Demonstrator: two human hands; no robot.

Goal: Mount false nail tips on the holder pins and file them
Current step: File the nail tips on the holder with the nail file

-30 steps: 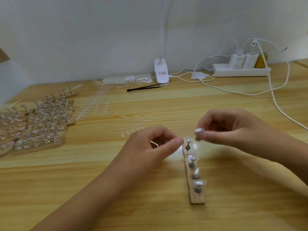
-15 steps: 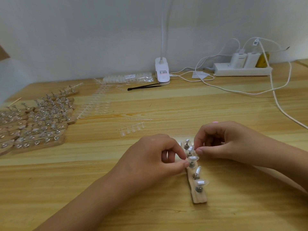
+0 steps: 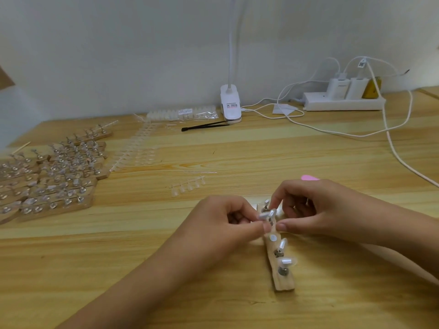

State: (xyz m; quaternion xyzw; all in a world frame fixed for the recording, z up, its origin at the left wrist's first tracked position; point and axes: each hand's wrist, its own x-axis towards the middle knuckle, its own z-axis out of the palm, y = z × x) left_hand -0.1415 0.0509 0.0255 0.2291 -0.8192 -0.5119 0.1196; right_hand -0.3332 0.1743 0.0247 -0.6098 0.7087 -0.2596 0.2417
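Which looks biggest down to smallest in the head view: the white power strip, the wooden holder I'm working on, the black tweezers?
1. The white power strip and the wooden holder: about alike; the holder is nearer and partly covered, so I won't rank them.
2. The black tweezers: shorter and much thinner.

Wall: plain pale grey-white painted wall [image 3: 118, 55], unbroken behind the far edge of the table
Table: light yellow-brown wooden tabletop [image 3: 118, 257] of lengthwise planks with visible grain
Lamp: white clip-base desk lamp with a slim bendable neck [image 3: 230, 103] at the far table edge; head out of view
Power: white rectangular power strip [image 3: 342, 104] along the wall, far right, carrying two white plug-in chargers [image 3: 339, 85]
Cables: thin white cables [image 3: 389, 129] looping over the tabletop, one running off the right edge
Light: soft, even, faint shadows
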